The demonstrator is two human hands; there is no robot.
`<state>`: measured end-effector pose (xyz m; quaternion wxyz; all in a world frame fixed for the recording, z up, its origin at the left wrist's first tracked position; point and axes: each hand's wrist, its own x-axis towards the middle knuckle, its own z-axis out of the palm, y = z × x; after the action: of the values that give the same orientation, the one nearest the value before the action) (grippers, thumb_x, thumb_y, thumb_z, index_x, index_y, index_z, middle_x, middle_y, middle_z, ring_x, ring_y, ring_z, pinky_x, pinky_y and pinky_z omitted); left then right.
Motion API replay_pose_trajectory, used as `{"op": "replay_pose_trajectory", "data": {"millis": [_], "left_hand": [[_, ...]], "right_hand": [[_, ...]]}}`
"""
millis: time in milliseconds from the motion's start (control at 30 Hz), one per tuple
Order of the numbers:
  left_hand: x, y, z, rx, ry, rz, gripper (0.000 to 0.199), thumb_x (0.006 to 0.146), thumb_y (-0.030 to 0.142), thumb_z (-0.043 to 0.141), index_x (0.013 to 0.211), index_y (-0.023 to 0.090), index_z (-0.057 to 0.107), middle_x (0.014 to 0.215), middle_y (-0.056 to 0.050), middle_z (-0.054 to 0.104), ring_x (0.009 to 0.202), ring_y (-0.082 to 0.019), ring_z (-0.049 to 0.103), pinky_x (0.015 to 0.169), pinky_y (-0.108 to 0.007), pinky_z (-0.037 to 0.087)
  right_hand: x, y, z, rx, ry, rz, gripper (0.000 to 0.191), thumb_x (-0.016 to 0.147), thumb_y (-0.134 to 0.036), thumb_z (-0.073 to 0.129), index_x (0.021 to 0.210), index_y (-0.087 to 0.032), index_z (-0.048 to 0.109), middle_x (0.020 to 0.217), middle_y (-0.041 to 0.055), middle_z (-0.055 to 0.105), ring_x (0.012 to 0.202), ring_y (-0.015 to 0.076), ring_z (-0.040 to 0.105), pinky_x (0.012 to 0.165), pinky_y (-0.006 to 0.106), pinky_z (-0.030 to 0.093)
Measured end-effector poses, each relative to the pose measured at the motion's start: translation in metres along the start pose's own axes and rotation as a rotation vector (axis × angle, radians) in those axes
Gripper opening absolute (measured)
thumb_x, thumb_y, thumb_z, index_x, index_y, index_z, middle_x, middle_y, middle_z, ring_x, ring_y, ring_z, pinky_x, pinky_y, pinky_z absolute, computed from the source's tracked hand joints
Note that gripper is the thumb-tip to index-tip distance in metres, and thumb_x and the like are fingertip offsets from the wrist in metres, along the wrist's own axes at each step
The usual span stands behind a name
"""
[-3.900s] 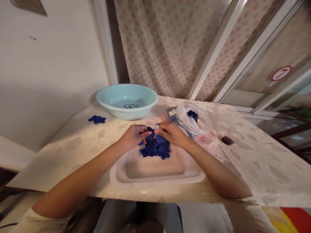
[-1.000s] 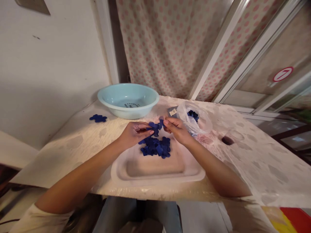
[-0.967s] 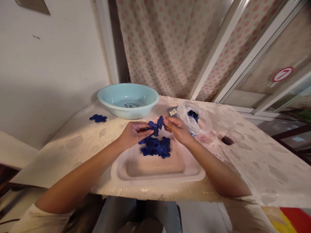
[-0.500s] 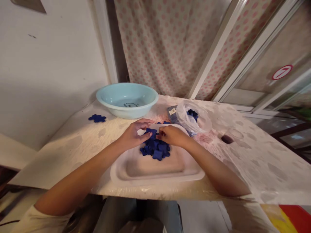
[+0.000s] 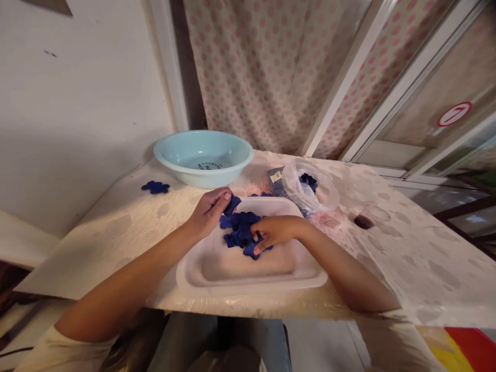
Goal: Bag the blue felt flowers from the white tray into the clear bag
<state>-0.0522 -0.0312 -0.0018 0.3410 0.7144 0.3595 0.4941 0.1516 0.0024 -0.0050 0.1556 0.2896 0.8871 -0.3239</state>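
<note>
A heap of dark blue petal-shaped pieces [image 5: 241,230], perhaps fabric, lies in a white tray [image 5: 248,283] in front of me. Over the tray's far left edge, my left hand [image 5: 212,211] pinches one blue petal piece [image 5: 232,204] between thumb and fingers. My right hand [image 5: 273,232] reaches into the heap from the right, its thumb and fingers around a blue piece [image 5: 251,249] on the near side. Part of the heap is hidden behind the right hand's fingers.
A light blue basin [image 5: 203,180] stands beyond the tray. Right of it, a clear plastic bag [image 5: 310,194] holds more blue pieces. A few flat blue pieces [image 5: 155,187] lie at the left. A dark round spot [image 5: 363,222] shows on the patterned tablecloth [image 5: 403,258].
My left hand has drawn a blue piece away from the heap, up and to the left. My right hand has moved down onto the heap's near side.
</note>
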Motion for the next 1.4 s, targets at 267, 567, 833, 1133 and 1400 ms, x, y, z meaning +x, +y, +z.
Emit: {"op": "replay_pose_trajectory", "data": {"millis": [267, 567, 833, 1133, 1400], "left_hand": [[-0.001, -0.001, 0.002, -0.103, -0.013, -0.01, 0.038, 0.087, 0.043, 0.04, 0.083, 0.013, 0.063, 0.078, -0.008, 0.064, 0.067, -0.015, 0.056, 0.061, -0.026, 0.043], [0.001, -0.003, 0.006, -0.186, 0.179, -0.018, 0.02, 0.084, 0.032, 0.052, 0.093, 0.016, 0.058, 0.068, -0.001, 0.062, 0.055, -0.009, 0.055, 0.052, -0.021, 0.044], [0.005, -0.005, 0.005, -0.18, 0.187, -0.016, 0.011, 0.082, 0.022, 0.045, 0.081, 0.017, 0.054, 0.067, 0.001, 0.058, 0.049, -0.008, 0.052, 0.049, -0.021, 0.042], [0.005, -0.005, 0.003, 0.117, -0.14, -0.124, 0.025, 0.079, 0.033, 0.047, 0.076, 0.015, 0.063, 0.072, -0.002, 0.059, 0.065, -0.015, 0.055, 0.058, -0.025, 0.042], [0.005, -0.008, 0.007, 0.263, -0.124, -0.062, 0.022, 0.074, 0.037, 0.058, 0.074, 0.016, 0.063, 0.071, -0.003, 0.062, 0.065, -0.015, 0.056, 0.057, -0.023, 0.042]], "right_hand": [[0.004, 0.003, 0.001, 0.044, -0.027, -0.058, 0.022, 0.079, -0.036, 0.054, 0.076, -0.015, 0.058, 0.068, -0.0015, 0.054, 0.057, 0.0081, 0.046, 0.052, 0.019, 0.032], [0.004, -0.002, 0.002, 0.014, 0.027, -0.103, 0.017, 0.079, -0.014, 0.044, 0.063, -0.016, 0.05, 0.057, -0.0043, 0.048, 0.049, 0.0064, 0.039, 0.049, 0.02, 0.029], [-0.001, -0.011, 0.0, 0.196, 0.37, -0.263, 0.019, 0.063, -0.007, 0.051, 0.057, -0.017, 0.035, 0.054, -0.0079, 0.033, 0.051, 0.0044, 0.031, 0.047, 0.017, 0.025], [0.006, -0.008, -0.001, 0.595, 0.626, -0.278, 0.031, 0.07, -0.015, 0.054, 0.099, -0.018, 0.046, 0.064, -0.0053, 0.056, 0.062, 0.0103, 0.058, 0.059, 0.022, 0.044], [0.003, -0.009, -0.005, 0.406, 0.828, -0.14, 0.007, 0.068, -0.019, 0.059, 0.068, -0.013, 0.055, 0.059, -0.003, 0.052, 0.053, 0.0068, 0.044, 0.049, 0.018, 0.034]]}}
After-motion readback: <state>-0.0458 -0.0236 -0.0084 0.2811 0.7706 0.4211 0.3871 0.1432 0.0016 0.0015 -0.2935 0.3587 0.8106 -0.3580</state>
